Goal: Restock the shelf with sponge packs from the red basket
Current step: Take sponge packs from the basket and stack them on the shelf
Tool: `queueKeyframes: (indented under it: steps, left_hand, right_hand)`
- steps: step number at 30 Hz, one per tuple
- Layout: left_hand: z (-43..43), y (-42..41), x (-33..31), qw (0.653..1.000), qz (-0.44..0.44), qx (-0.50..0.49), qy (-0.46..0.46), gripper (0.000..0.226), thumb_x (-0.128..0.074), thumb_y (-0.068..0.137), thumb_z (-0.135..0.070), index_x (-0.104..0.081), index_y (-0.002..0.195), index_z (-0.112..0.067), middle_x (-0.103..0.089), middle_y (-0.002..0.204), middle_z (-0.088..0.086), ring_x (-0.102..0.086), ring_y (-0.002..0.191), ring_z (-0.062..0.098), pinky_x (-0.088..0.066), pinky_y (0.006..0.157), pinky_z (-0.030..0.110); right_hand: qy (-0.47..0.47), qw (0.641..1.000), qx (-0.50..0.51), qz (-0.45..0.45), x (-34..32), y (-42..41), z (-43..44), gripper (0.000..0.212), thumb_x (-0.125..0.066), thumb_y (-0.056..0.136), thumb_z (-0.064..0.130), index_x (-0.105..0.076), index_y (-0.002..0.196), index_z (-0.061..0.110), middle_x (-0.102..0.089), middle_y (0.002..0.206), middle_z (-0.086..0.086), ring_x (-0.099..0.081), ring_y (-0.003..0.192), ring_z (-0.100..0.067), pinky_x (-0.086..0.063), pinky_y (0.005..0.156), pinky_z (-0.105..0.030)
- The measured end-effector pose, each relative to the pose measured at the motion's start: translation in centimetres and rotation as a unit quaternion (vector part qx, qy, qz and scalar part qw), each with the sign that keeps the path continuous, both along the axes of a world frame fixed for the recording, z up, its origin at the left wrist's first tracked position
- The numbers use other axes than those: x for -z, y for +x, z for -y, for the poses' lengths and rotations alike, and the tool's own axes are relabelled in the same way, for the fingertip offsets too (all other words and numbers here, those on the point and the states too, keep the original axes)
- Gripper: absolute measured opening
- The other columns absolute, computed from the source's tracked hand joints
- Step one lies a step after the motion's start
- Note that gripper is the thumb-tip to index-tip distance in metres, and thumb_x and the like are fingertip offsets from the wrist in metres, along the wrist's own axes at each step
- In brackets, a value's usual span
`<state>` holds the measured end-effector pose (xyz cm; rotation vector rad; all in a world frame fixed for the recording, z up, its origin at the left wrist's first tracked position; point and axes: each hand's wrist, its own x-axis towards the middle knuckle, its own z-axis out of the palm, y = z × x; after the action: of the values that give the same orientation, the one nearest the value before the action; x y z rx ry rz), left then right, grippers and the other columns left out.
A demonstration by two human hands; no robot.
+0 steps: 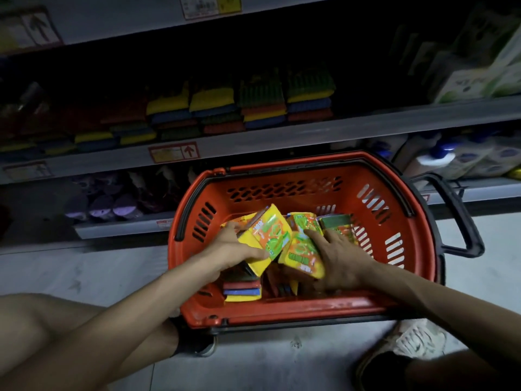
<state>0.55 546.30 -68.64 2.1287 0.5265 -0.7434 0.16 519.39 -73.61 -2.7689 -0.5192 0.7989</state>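
Dim store aisle w/ shelf (282,136) of stacked sponges behind; red basket (282,309) sits on floor in front. Left hand (234,249) grips a yellow sponge pack (270,235) inside basket, right hand (342,261) closed on 2nd pack (304,258) beside it. Packs prob light, squashy, film slippery: pinch across edges, not faces.
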Motion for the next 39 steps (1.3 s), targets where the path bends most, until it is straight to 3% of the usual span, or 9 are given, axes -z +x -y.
queueKeyframes:
  steps: [2,6,9,15,21,24,29,32,39]
  left_hand:
    - [0.8,0.5,-2.0,0.997,0.066,-0.031,-0.024,0.087,-0.098,0.063,-0.030,-0.049,0.133,-0.020,-0.067,0.116,-0.003,-0.064,0.101,0.011,-0.049,0.079,0.021]
    - [3.0,2.7,-7.1,0.978,0.166,-0.084,-0.096,0.078,-0.098,0.062,-0.025,-0.055,0.127,-0.020,-0.071,0.117,-0.003,-0.070,0.098,0.008,-0.051,0.071,0.016]
    - [5.2,3.2,-10.8,0.963,0.210,-0.077,-0.150,0.082,-0.098,0.059,-0.030,-0.060,0.131,-0.027,-0.075,0.116,-0.007,-0.074,0.098,0.007,-0.055,0.072,0.017]
    - [9.6,1.7,-14.3,0.937,0.215,-0.098,-0.257,0.071,-0.095,0.064,-0.040,-0.065,0.127,-0.025,-0.079,0.111,-0.003,-0.075,0.102,0.016,-0.056,0.092,0.039]
    - [12.7,0.7,-15.4,0.904,0.181,-0.175,-0.344,0.054,-0.082,0.079,-0.037,-0.066,0.129,-0.026,-0.078,0.114,0.000,-0.075,0.107,0.020,-0.055,0.100,0.051]
    - [13.5,0.2,-15.7,0.884,0.181,-0.220,-0.371,0.045,-0.078,0.086,-0.033,-0.067,0.129,-0.025,-0.078,0.114,0.001,-0.075,0.107,0.019,-0.054,0.100,0.049]
    - [12.8,-0.4,-15.9,0.859,0.204,-0.270,-0.384,0.065,-0.090,0.073,-0.041,-0.066,0.132,-0.025,-0.075,0.123,0.001,-0.072,0.114,0.022,-0.054,0.101,0.052]
    - [12.0,-1.4,-15.9,0.867,0.205,-0.256,-0.376,0.064,-0.091,0.071,-0.044,-0.067,0.130,-0.033,-0.075,0.123,-0.004,-0.070,0.117,0.020,-0.050,0.104,0.054]
    - [11.5,-0.8,-16.7,0.880,0.193,-0.267,-0.343,0.064,-0.092,0.067,-0.037,-0.062,0.123,-0.027,-0.080,0.106,0.001,-0.077,0.098,0.022,-0.057,0.096,0.053]
  right_hand:
    - [0.151,0.979,0.135,-0.025,-0.6,0.8,0.3,0.121,-0.078,0.053,0.071,-0.023,0.151,0.029,-0.051,0.132,-0.007,-0.059,0.115,-0.026,-0.055,0.095,-0.045]
    - [0.440,0.801,0.399,-0.076,-5.2,3.8,2.3,0.077,-0.091,0.073,0.030,-0.046,0.133,0.012,-0.068,0.115,-0.005,-0.070,0.097,-0.018,-0.059,0.069,-0.028]
    - [0.526,0.731,0.420,-0.110,-9.9,5.2,4.9,0.064,-0.084,0.070,0.034,-0.063,0.124,0.007,-0.079,0.102,-0.009,-0.076,0.084,-0.022,-0.058,0.061,-0.028]
    - [0.565,0.737,0.367,-0.051,-15.2,4.8,7.6,0.098,-0.094,0.066,0.035,-0.038,0.147,0.037,-0.071,0.122,0.003,-0.076,0.100,-0.020,-0.063,0.078,-0.037]
    - [0.551,0.772,0.315,0.036,-16.8,5.4,7.4,0.099,-0.072,0.091,0.041,-0.006,0.164,0.033,-0.052,0.148,0.011,-0.061,0.114,0.008,-0.053,0.086,-0.010]
    - [0.619,0.708,0.340,-0.025,-17.5,6.1,7.5,0.072,-0.056,0.100,0.049,-0.019,0.161,0.041,-0.048,0.156,-0.001,-0.058,0.132,-0.014,-0.050,0.107,-0.039]
    - [0.667,0.656,0.337,-0.102,-20.4,4.7,7.7,0.056,-0.065,0.095,0.035,-0.044,0.148,0.034,-0.075,0.122,-0.006,-0.074,0.107,-0.031,-0.063,0.077,-0.043]
    - [0.650,0.688,0.295,-0.133,-21.8,4.2,7.3,0.048,-0.073,0.091,0.030,-0.060,0.134,0.013,-0.074,0.122,-0.015,-0.073,0.106,-0.034,-0.063,0.075,-0.037]
    - [0.589,0.754,0.287,-0.041,-22.7,2.9,6.1,0.071,-0.083,0.077,0.028,-0.051,0.139,0.015,-0.074,0.122,-0.011,-0.076,0.102,-0.027,-0.063,0.081,-0.040]
